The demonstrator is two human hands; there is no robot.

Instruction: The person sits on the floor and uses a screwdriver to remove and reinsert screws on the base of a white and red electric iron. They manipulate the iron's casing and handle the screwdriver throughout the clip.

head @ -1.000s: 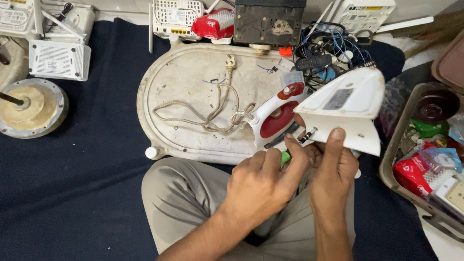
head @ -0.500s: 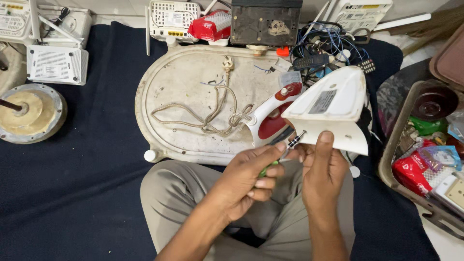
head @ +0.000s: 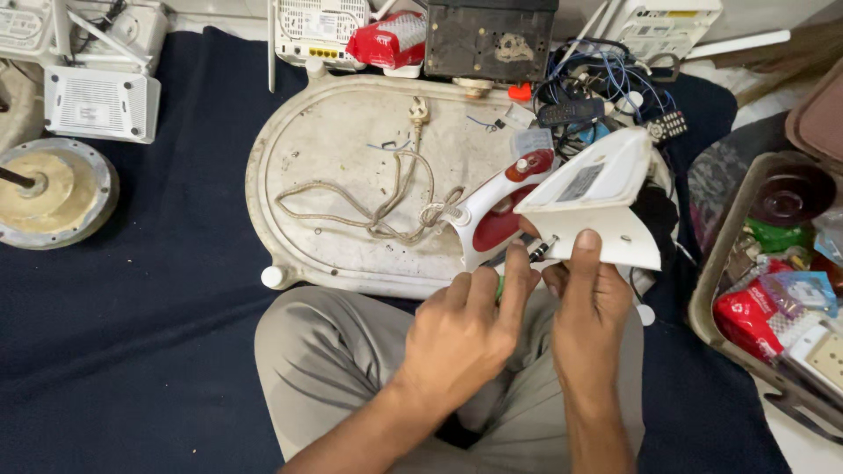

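White and red iron (head: 562, 197) rests tilted on the tray (head: 290, 175). Right hand (head: 590, 303) grips its back plate; left hand (head: 461, 338) pinches a screwdriver (head: 518, 263). Best keep the tip square in the screw.

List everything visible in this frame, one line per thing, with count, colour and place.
clothes iron: 1, white and red, tipped up on the tray's right side
screwdriver: 1, green handle, tip at the iron's rear
tray: 1, off-white oval, centre of the blue cloth
power cord: 1, beige, coiled on the tray
routers: several, white, along the top edge
round metal part: 1, tan and grey, far left
black box: 1, top centre
remote controls: 2, black, among wires at top right
crate: 1, grey, right, filled with packets
left hand: 1, grips the screwdriver
right hand: 1, steadies the iron
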